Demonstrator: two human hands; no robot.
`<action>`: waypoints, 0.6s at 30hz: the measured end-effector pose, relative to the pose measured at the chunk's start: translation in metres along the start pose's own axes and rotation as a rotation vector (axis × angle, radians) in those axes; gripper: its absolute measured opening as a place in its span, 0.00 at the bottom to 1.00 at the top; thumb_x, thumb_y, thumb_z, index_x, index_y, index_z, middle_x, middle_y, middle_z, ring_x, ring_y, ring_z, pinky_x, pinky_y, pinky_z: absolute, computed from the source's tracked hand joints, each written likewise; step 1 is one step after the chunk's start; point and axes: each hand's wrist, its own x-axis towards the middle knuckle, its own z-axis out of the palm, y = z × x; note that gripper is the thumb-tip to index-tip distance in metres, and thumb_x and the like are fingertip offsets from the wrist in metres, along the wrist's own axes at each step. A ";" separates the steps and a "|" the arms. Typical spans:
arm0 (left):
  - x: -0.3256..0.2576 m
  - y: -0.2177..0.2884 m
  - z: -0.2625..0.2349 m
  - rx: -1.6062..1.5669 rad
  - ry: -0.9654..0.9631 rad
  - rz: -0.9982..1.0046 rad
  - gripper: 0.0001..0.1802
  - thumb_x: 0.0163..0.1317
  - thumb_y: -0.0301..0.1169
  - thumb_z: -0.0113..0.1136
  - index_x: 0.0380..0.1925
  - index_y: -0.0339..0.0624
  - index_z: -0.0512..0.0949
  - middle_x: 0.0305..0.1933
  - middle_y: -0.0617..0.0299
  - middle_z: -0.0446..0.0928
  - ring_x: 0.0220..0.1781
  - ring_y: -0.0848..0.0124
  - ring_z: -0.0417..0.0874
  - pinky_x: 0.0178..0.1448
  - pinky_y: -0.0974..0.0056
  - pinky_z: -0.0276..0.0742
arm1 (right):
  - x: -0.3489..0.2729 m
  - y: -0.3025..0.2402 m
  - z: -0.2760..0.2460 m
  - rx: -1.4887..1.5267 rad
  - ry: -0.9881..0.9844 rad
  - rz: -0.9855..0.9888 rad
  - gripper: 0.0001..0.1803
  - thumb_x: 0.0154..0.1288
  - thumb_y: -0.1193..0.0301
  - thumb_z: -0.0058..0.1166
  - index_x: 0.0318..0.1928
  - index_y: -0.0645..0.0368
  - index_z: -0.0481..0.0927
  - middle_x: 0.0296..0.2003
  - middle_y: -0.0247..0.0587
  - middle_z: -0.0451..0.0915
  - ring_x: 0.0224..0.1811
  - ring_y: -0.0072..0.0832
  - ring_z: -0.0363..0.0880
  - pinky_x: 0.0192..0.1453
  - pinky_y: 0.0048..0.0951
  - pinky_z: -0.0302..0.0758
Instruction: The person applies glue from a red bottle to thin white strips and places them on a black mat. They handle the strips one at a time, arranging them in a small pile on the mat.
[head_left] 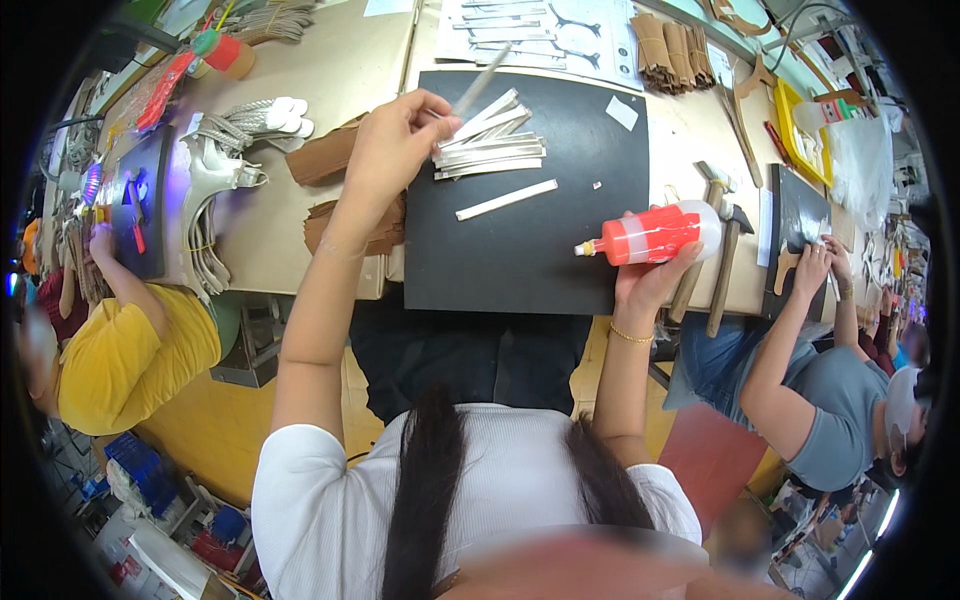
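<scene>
My left hand [400,135] is raised over the far left part of a black mat [540,235]. Between its thumb and fingers it pinches a thin pale strip [483,80], which points up and away. Just beside that hand, several white strips [490,155] lie in an overlapping pile on the mat. One separate strip [507,200] rests nearer to me. My right hand [655,275] is wrapped round a red and translucent squeeze bottle [650,236] above the mat's right edge. The bottle lies on its side in my grip, its narrow nozzle toward the left.
Two hammers [725,265] lie right of the mat. Brown leather-like bundles [335,155] sit on the left. A printed sheet [610,45] with strips is at the back. A yellow tray [800,130] stands far right. Co-workers sit on both sides, one in a yellow shirt [140,345].
</scene>
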 end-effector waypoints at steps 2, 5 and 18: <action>-0.028 0.005 0.006 -0.235 -0.178 -0.074 0.09 0.55 0.32 0.64 0.31 0.37 0.80 0.22 0.63 0.78 0.21 0.79 0.75 0.27 0.74 0.69 | 0.002 -0.005 -0.003 0.006 0.017 -0.007 0.43 0.55 0.37 0.51 0.57 0.60 0.62 0.47 0.43 0.72 0.49 0.35 0.75 0.54 0.47 0.77; -0.067 -0.002 0.031 -0.337 -0.407 -0.213 0.09 0.55 0.30 0.65 0.33 0.35 0.80 0.20 0.65 0.77 0.17 0.83 0.72 0.21 0.78 0.65 | 0.002 -0.009 -0.005 -0.013 0.011 -0.033 0.43 0.54 0.36 0.52 0.56 0.60 0.63 0.46 0.43 0.72 0.49 0.34 0.75 0.54 0.48 0.76; -0.105 -0.035 0.040 -0.571 -0.304 -0.441 0.11 0.54 0.24 0.65 0.37 0.31 0.76 0.29 0.59 0.79 0.28 0.76 0.81 0.28 0.75 0.79 | 0.005 -0.005 -0.006 -0.391 -0.204 -0.340 0.41 0.46 0.46 0.67 0.51 0.64 0.67 0.41 0.40 0.75 0.43 0.31 0.77 0.48 0.36 0.78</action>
